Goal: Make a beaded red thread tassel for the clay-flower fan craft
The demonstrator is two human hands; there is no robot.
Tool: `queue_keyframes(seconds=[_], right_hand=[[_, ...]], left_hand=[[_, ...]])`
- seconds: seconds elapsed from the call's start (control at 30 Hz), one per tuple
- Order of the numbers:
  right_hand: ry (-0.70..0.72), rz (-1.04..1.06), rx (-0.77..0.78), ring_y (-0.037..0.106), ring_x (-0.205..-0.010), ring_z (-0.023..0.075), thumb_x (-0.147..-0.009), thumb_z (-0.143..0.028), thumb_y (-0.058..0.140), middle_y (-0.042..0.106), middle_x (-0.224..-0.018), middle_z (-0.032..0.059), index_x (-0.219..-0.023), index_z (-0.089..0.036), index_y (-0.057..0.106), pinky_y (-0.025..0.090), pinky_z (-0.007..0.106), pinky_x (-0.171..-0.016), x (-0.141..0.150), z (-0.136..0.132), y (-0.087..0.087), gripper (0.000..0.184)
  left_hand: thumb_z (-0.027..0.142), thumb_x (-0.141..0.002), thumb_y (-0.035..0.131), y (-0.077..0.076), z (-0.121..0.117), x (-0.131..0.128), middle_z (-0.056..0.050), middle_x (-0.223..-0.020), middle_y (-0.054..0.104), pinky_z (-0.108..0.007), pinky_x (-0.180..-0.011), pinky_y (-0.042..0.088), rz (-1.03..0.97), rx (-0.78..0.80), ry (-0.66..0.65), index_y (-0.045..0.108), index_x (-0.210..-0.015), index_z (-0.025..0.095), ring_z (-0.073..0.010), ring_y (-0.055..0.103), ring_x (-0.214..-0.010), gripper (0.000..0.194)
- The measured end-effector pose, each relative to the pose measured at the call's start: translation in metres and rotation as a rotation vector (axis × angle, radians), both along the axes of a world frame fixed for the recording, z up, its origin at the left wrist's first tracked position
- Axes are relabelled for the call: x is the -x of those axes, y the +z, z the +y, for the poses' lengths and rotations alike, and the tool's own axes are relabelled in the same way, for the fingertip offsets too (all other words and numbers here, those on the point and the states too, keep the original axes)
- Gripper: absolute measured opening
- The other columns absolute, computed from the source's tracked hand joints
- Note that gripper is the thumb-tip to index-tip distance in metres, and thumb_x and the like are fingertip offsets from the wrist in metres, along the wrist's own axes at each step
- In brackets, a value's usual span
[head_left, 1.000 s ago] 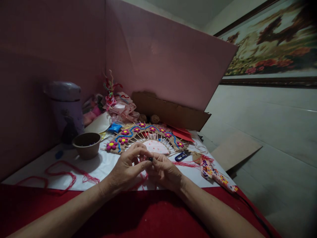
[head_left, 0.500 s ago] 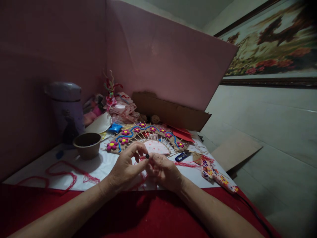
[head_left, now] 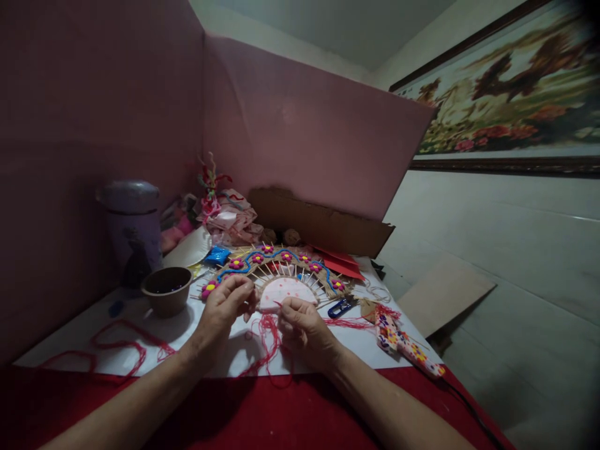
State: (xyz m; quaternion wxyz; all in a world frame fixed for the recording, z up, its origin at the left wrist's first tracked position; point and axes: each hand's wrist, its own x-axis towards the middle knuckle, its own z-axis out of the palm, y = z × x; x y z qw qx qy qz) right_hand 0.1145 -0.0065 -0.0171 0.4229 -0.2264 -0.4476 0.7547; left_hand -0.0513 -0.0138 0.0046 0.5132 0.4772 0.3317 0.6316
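Note:
My right hand (head_left: 307,331) pinches a length of red thread (head_left: 269,337), whose tip pokes out from the thumb and forefinger. More of the thread hangs below in a loose tangle over the white sheet. Apart from it, to the left, my left hand (head_left: 225,312) is closed with its fingertips together; whatever lies between them is hidden. Just behind both hands lies a fan-shaped piece (head_left: 248,265) of brown twine and thin sticks, decorated with pink flowers and a wavy blue cord. A pale half-round panel with red dots (head_left: 288,292) sits at its centre.
A brown bowl (head_left: 167,303) holding dark contents stands at left, before a purple canister (head_left: 134,240). Rightward lie blue thread snips (head_left: 340,307) and a flower-patterned glue gun (head_left: 407,347) with a cord. Red paper (head_left: 342,262) and cardboard (head_left: 323,225) are behind.
My hands have moved apart, the left one going left. The black bead seen earlier between my fingertips no longer shows. The camera view has tilted up slightly.

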Motion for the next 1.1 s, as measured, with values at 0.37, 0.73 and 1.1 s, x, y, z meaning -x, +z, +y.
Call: queue_keyframes(seconds=[0.37, 0.73, 1.1], right_hand=[[-0.098, -0.067, -0.128, 0.023, -0.035, 0.0026, -0.067, -0.044, 0.075, 0.042, -0.044, -0.0083, -0.064, -0.016, 0.051, 0.013, 0.018, -0.034, 0.008, 0.001, -0.006, 0.037], [-0.251, -0.448, -0.74, 0.036, -0.047, 0.0089, -0.08, -0.03, 0.058, 0.045, -0.052, -0.0035, -0.067, -0.018, 0.061, 0.029, 0.023, -0.048, 0.011, -0.022, -0.006, 0.018], [-0.342, -0.541, -0.923, 0.037, -0.05, 0.0096, -0.085, -0.028, 0.054, 0.045, -0.055, -0.0024, -0.07, -0.016, 0.061, 0.028, 0.024, -0.049, 0.005, -0.023, -0.011, 0.02]], left_hand=[[0.019, -0.059, 0.07, 0.01, 0.001, -0.001, 0.004, -0.049, 0.057, -0.02, -0.041, 0.03, 0.095, 0.152, -0.052, 0.056, -0.068, 0.016, -0.0072, 0.044, -0.039, 0.017], [0.025, -0.057, 0.075, 0.077, 0.03, 0.0, 0.001, -0.052, 0.059, -0.018, -0.04, 0.031, 0.135, 0.166, -0.023, 0.058, -0.065, 0.014, -0.0069, 0.045, -0.041, 0.022], [0.038, -0.05, 0.078, 0.102, 0.013, 0.085, 0.001, -0.049, 0.054, -0.017, -0.037, 0.027, 0.529, 0.04, 0.278, 0.069, -0.068, 0.014, -0.0071, 0.04, -0.042, 0.031]])
